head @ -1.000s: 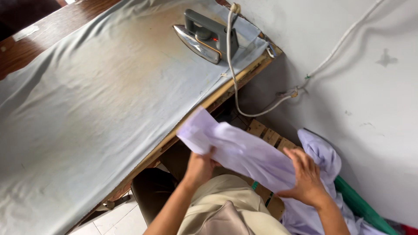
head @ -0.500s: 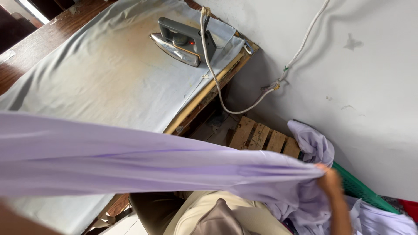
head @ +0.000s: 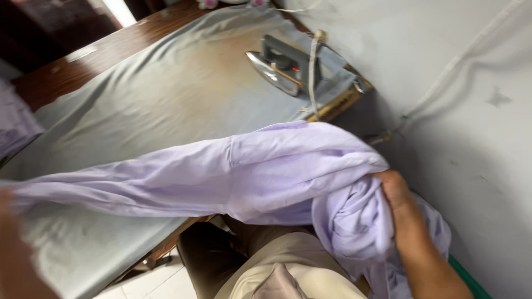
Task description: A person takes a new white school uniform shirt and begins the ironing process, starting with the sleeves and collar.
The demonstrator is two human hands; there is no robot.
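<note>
your right hand (head: 400, 206) is clamped on a bunched end of the lilac shirt (head: 266, 171), with the fingers wrapped into the folds. from that hand the cloth stretches away to your left, off the surface, over the near edge of the bench (head: 138, 105) and its grey cover. your left hand (head: 14, 249) is only a blur at the frame's edge; you cannot tell whether it is closed on the far end of the shirt or not. the iron (head: 280, 69) rests well ahead of your right hand, at the far corner, its cord (head: 313, 72) hanging beside it. by the look of it, you are spreading the shirt out; laying it flat calls for lowering both ends together, short of the iron.
</note>
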